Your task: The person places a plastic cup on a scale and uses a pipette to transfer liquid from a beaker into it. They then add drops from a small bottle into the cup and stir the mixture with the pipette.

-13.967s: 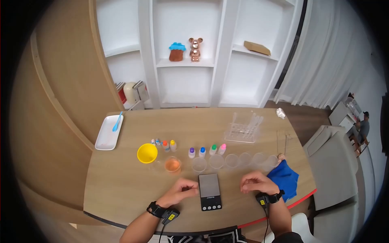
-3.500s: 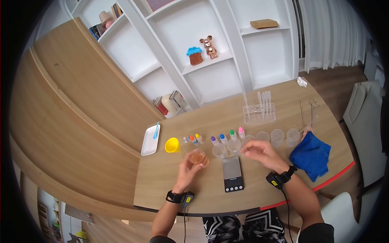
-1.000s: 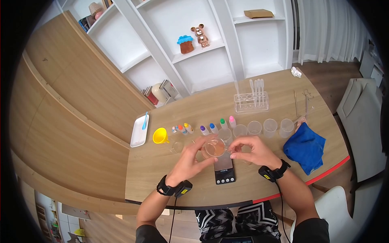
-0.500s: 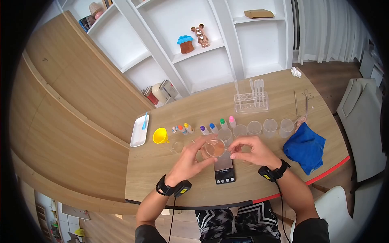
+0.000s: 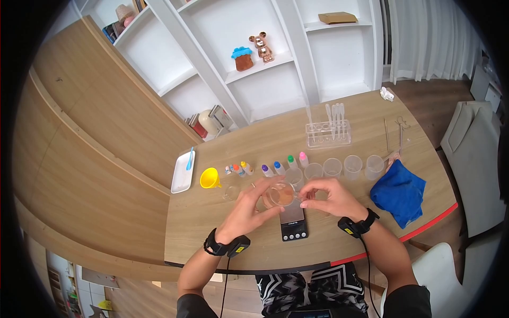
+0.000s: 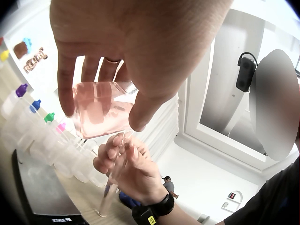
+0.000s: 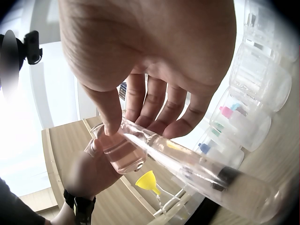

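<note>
Gripping a clear, smooth, round-walled cup of pinkish liquid between thumb and fingers, the left hand held it tilted above the table, near the black digital scale; the right hand pinched a long, clear, round-bottomed test tube near its mouth, right by the cup's rim, contact unclear. Cup looked stiff, glass or plastic uncertain, probably light, its balance likely to shift with the liquid; smooth sides probably slippery if wet. Best hold: round the side walls, below the rim, no hard squeeze. Tube seemed light, rigid, perhaps fragile; a gentle pinch just under its lip suited it, opening left uncovered.
</note>
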`<state>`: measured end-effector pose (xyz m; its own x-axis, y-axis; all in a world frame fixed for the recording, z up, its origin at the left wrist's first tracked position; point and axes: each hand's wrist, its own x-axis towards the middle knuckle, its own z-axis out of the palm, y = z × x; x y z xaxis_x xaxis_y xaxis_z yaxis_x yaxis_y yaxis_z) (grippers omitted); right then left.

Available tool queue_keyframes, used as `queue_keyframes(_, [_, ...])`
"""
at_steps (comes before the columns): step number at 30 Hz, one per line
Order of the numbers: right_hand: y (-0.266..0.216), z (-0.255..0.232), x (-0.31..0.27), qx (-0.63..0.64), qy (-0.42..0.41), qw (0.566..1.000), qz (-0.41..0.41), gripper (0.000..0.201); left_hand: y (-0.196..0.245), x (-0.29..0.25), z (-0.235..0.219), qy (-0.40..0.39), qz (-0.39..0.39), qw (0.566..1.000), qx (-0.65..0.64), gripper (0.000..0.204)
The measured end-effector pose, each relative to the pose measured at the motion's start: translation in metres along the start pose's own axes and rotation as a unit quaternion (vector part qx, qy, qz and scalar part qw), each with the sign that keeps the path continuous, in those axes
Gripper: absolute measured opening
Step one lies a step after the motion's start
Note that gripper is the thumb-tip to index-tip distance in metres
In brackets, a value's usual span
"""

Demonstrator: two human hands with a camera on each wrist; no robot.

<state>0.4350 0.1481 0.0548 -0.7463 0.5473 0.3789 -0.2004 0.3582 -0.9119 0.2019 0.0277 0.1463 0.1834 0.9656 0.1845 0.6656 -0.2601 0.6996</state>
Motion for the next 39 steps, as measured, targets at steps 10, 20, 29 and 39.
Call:
queue_keyframes(10, [-0.0013,-0.0003,-0.0001,0.004,0.002,1.0,-0.004,0.022,0.0024,0.001,-0.0005,-0.006,-0.002,1.0,0.001,0.068])
queue_keyframes(20, [-0.0012,-0.0007,0.0002,0.001,-0.002,1.0,-0.004,0.023,0.0011,0.001,-0.0009,-0.008,0.005,1.0,0.004,0.068])
queue_keyframes(29, [0.0002,-0.0006,0.0002,0.002,-0.003,1.0,-0.003,0.023,0.0021,0.0015,-0.0011,-0.008,0.005,1.0,0.011,0.068])
queue_keyframes(39, [-0.0001,-0.0005,-0.0001,-0.005,-0.005,1.0,-0.004,0.022,0.0007,0.0006,-0.0012,-0.009,0.01,1.0,0.014,0.067])
